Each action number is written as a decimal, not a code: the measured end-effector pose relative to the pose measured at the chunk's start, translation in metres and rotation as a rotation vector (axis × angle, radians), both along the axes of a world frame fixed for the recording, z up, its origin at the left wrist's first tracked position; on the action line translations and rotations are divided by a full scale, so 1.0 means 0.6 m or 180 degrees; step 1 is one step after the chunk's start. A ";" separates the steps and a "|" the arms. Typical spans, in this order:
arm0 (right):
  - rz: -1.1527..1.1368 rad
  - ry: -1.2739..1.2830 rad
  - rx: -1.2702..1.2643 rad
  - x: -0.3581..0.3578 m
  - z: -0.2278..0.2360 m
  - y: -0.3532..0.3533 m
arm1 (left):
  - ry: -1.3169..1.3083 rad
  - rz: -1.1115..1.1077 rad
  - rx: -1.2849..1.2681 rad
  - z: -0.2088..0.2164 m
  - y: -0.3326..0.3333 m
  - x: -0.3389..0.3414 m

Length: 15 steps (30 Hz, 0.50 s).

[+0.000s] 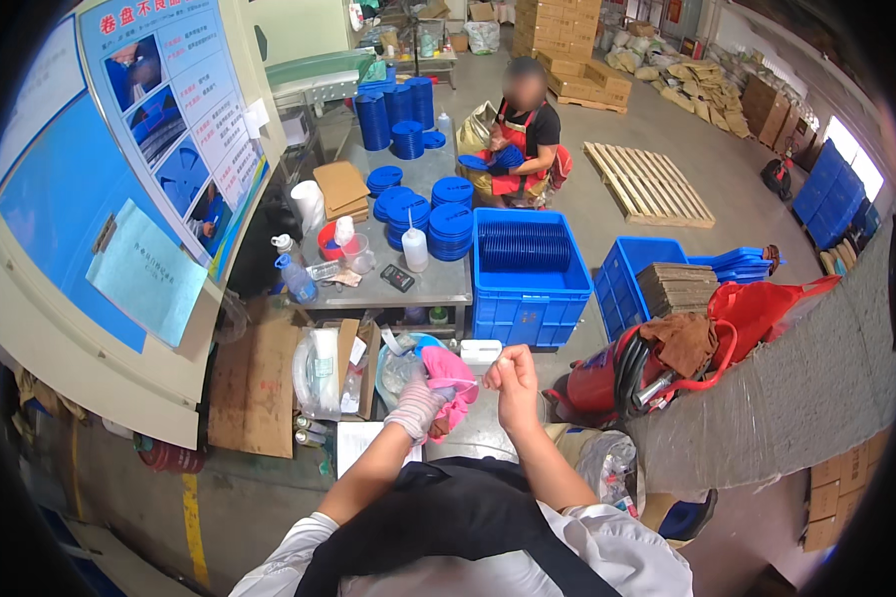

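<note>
My left hand [418, 406], in a whitish glove, is closed on a bright pink cloth [451, 375] that hangs in folds past its fingers. To the right of the cloth, my bare right hand [514, 388] is raised with its fingers curled into a pinch. Whatever lies between those fingertips is too small to make out. Partly behind the pink cloth stands a light blue basin [382, 360] with clear plastic in it. Between and beyond my hands sits a small white box-like container [481, 350].
Ahead, a metal table [368, 292] bears stacks of blue discs [451, 231] and a white squeeze bottle [414, 249]. A blue crate [530, 307] of discs stands beside it. A red fire extinguisher [607, 381] is at right. Beyond, a seated co-worker [528, 134] holds blue discs.
</note>
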State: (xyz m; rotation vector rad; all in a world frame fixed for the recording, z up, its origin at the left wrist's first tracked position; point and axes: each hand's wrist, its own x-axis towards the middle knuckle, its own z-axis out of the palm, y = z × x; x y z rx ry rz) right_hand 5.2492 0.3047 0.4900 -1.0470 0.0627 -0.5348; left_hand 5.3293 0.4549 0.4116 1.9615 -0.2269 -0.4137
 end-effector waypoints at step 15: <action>-0.0671 -0.0217 -0.3845 -0.053 0.027 -0.004 | -0.0107 0.0604 -0.1768 0.103 0.014 -0.014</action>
